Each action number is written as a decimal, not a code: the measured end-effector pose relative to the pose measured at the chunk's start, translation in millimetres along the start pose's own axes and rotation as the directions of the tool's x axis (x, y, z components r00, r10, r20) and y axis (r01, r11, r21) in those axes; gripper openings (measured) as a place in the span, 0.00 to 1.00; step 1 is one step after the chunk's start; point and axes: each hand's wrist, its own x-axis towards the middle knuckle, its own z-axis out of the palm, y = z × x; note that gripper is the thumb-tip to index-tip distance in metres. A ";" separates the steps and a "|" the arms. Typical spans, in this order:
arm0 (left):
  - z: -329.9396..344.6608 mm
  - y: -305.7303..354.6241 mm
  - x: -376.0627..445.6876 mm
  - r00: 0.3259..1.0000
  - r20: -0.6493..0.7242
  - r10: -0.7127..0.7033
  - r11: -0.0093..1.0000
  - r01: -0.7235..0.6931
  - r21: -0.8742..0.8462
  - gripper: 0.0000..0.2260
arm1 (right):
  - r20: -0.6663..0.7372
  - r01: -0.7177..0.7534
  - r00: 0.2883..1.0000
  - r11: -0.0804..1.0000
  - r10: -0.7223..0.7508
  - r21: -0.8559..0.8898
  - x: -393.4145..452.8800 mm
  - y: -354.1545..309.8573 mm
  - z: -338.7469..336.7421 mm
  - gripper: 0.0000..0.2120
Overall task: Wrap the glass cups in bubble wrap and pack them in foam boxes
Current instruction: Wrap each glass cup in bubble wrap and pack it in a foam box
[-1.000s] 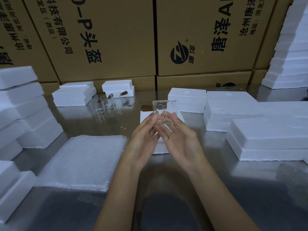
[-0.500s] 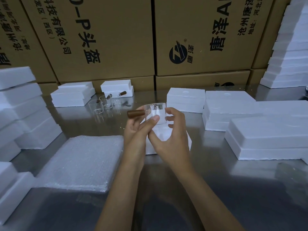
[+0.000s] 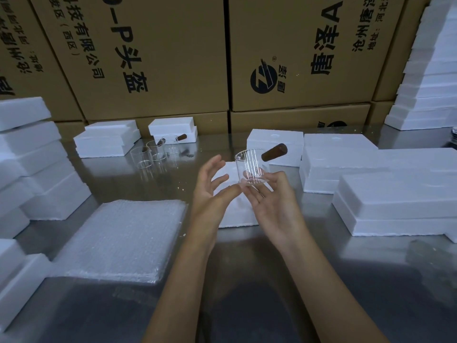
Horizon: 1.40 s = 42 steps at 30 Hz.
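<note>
On right hand [image 3: 273, 206]: clear brown-handled glass cup [image 3: 249, 167]

Four glass cups [image 3: 249, 167]; two hands [image 3: 274, 206].

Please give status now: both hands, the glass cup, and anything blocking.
Left hand open, fingertip at cup base. Right hand open, glass cup upright on its fingers, brown handle pointing right. Unwrapped; bubble wrap lies left, nothing blocking.
</note>
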 end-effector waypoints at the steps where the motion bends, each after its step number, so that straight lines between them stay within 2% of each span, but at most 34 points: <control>1: -0.1 0.3 -0.3 1.000 0.014 0.008 1.000 -0.009 0.021 0.28 | 0.031 -0.016 0.999 1.000 0.016 0.020 -0.7 -0.2 0.8 0.07; 5: 3.5 3.0 -2.3 0.996 0.045 0.080 0.994 -0.083 0.074 0.30 | 0.134 -0.057 0.989 0.998 0.059 -0.012 -3.4 1.9 2.4 0.17; 8: 4.2 2.6 -2.7 0.989 0.039 0.140 0.984 -0.143 0.105 0.29 | 0.126 -0.044 0.991 0.998 0.049 -0.045 -3.6 2.2 2.8 0.18; 10: 3.5 0.5 -2.0 0.983 0.013 0.181 0.966 -0.180 0.185 0.29 | 0.005 0.080 0.997 0.969 -0.081 -0.236 -0.5 1.7 4.3 0.16; 12: 2.5 -1.4 -1.8 0.974 -0.011 0.227 0.930 -0.214 0.298 0.29 | -0.082 0.211 0.952 0.826 -0.295 -0.522 2.0 -1.7 4.4 0.16; 13: 2.3 -2.3 -2.1 0.968 -0.011 0.252 0.903 -0.231 0.361 0.30 | -0.085 0.254 0.921 0.754 -0.379 -0.606 1.8 -4.4 3.1 0.18; 16: 4.1 -4.9 -4.7 0.953 0.031 0.300 0.818 -0.274 0.505 0.33 | -0.050 0.316 0.876 0.648 -0.480 -0.693 3.0 -13.4 -5.8 0.13; 18: 5.4 -6.8 -6.0 0.946 0.063 0.317 0.781 -0.298 0.548 0.36 | -0.041 0.317 0.870 0.622 -0.491 -0.717 5.0 -16.7 -10.5 0.07; 20: 5.5 -9.0 -6.1 0.943 0.091 0.319 0.768 -0.314 0.558 0.36 | -0.048 0.309 0.871 0.621 -0.490 -0.720 7.7 -18.4 -13.6 0.06; 24: 4.6 -10.7 -5.8 0.962 0.119 0.246 0.796 -0.270 0.541 0.40 | -0.005 0.345 0.881 0.651 -0.473 -0.676 8.0 -21.0 -17.8 0.04; 30: 2.5 -15.8 -1.8 0.964 0.024 0.265 0.815 -0.237 0.529 0.32 | 0.085 0.379 0.902 0.680 -0.423 -0.628 5.4 -21.2 -15.1 0.05; 36: 0.7 -18.4 -0.1 0.963 -0.028 0.266 0.819 -0.211 0.533 0.30 | 0.136 0.374 0.919 0.707 -0.370 -0.600 5.0 -21.3 -12.8 0.06; 39: 1.2 -17.8 0.3 0.971 -0.029 0.236 0.831 -0.186 0.525 0.29 | 0.142 0.359 0.927 0.717 -0.346 -0.598 5.0 -22.4 -13.1 0.03; 42: 3.8 -15.5 -1.2 0.985 -0.021 0.170 0.866 -0.139 0.480 0.27 | 0.120 0.355 0.924 0.694 -0.364 -0.626 6.4 -23.2 -14.8 0.04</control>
